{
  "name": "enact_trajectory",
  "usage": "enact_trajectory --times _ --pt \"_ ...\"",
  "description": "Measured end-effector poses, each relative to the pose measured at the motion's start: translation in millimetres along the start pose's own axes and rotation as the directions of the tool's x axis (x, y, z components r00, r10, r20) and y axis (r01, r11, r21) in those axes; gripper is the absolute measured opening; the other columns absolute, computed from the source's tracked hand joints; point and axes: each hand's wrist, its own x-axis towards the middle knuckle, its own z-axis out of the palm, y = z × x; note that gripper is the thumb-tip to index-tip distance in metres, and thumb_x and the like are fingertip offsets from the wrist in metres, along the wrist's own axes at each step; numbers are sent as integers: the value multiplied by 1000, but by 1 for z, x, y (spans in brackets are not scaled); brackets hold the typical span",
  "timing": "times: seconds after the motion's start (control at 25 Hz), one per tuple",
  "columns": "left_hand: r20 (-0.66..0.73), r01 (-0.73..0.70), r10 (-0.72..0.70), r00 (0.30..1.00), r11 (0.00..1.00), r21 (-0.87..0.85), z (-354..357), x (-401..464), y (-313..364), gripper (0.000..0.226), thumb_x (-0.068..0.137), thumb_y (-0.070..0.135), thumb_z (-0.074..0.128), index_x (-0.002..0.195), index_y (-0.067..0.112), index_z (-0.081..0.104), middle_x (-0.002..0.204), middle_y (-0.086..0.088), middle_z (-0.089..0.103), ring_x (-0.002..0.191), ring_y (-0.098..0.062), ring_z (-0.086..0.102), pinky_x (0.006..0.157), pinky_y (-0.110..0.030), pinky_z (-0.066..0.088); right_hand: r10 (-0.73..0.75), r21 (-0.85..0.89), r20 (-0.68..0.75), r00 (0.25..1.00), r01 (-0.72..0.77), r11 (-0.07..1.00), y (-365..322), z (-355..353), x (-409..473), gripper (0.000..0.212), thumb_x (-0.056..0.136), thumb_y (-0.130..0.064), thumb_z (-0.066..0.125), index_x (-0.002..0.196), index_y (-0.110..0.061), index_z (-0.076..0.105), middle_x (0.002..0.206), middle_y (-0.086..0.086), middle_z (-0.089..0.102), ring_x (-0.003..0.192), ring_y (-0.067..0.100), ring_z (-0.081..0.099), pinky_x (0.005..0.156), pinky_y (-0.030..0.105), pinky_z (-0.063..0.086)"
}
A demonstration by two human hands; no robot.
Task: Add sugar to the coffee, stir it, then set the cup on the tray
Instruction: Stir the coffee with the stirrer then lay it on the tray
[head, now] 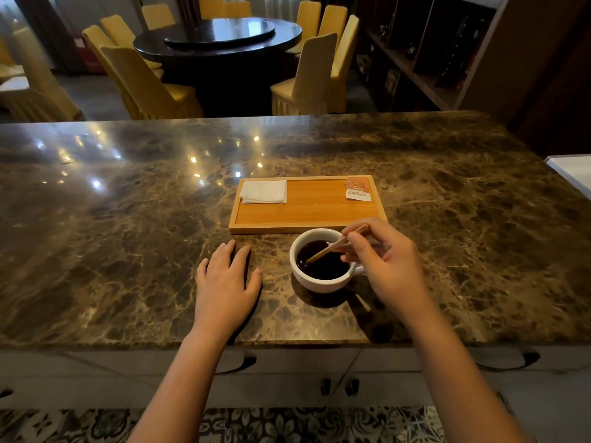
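The right hand (388,260) pinches a thin stick (332,246) in the coffee; the left hand (225,279) lies flat, holding nothing. The full cup (319,281) can spill, so hold its handle at 3 o'clock

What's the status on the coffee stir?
Right hand pinching wooden stir stick, tip in coffee. Left hand flat on counter, empty. Cup on counter, not on tray. Tray centre unobstructed.
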Motion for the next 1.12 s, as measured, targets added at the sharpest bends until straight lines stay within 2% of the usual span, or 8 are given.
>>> enact_trajectory --times 0.2,0.36,0.52,0.64,0.76,0.84,0.96,1.12 --pt "-7 -3 3 1000 1000 3 1 1 0 52 89 39 44 137 21 37 149 -11 33 139 -23 23 115 -48 13 -150 -275 -15 989 140 951 1 -8 -1 10 90 -10 53 91 -15 62 84 -9 62 82 2 61 63 9 49" --pt "-10 -4 4 1000 1000 1 1 1 0 52 89 39 45 137 21 37 148 -11 33 139 -23 24 115 -48 14 -201 -375 38 979 200 905 -3 -20 -6 9 90 -10 53 91 -16 60 84 -6 59 81 4 57 65 14 48" --pt "-6 -6 6 1000 1000 4 0 0 -1 52 89 39 44 137 21 37 148 -11 33 139 -23 24 115 -49 15 -169 -390 61 984 179 903 -5 -25 -12 11 90 -10 52 87 -17 60 81 -7 61 78 4 59 62 15 48" --pt "-6 -7 7 1000 1000 2 0 0 0 52 89 39 44 137 21 37 148 -11 33 139 -23 24 115 -49 14 -62 -202 14 998 64 977 -7 -21 -15 14 90 -12 53 84 -22 62 76 -10 66 78 1 65 59 9 50" --pt "-6 -5 5 1000 1000 -1 0 1 0 52 89 39 44 137 21 37 149 -11 33 139 -23 23 115 -48 13 -15 -28 12 1000 16 999 -4 -6 -13 13 90 -12 53 87 -18 64 80 -7 68 81 7 69 63 19 57" --pt "-5 -3 3 1000 1000 0 0 0 0 51 89 39 44 137 21 37 149 -11 33 139 -23 23 115 -48 13 -20 -13 -8 1000 20 1000 -1 2 -8 13 91 -10 52 89 -15 64 83 -6 68 83 9 69 67 24 58" --pt "-7 -3 3 1000 1000 -4 0 0 0 51 89 39 44 137 21 37 149 -11 33 139 -23 23 115 -49 14 -74 -144 -64 995 64 988 3 0 -4 12 92 -10 52 91 -14 63 86 1 67 82 11 67 68 31 59" --pt "-4 -4 4 1000 1000 -1 1 0 0 52 89 40 44 137 21 36 149 -10 33 139 -23 23 116 -49 14 -179 -358 -37 983 154 921 5 -13 -8 11 92 -10 48 89 -14 57 82 1 60 75 15 61 61 38 55"
